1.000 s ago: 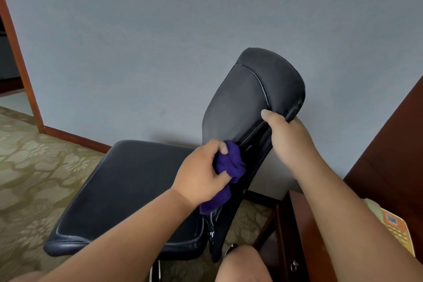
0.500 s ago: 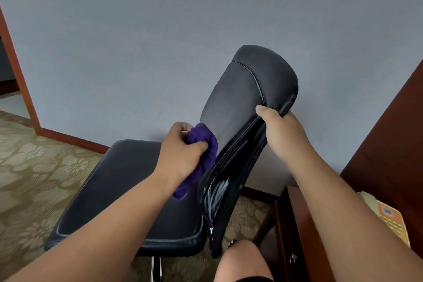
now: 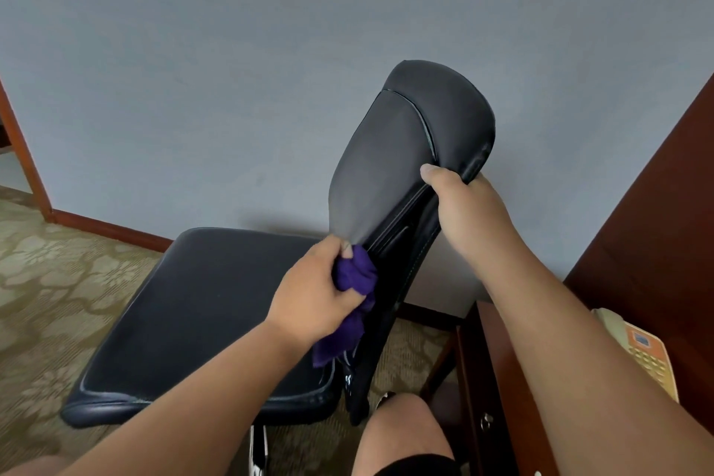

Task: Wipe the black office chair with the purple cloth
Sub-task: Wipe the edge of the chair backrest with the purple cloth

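Purple cloth (image 3: 355, 278) has slid lower, onto the backrest (image 3: 386, 166) side.

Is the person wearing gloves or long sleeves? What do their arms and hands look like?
No gloves. The left hand and the right hand are both bare, and no rings show. The left forearm and the right forearm are bare too: no sleeve, watch or bracelet shows as far up as the picture reaches.
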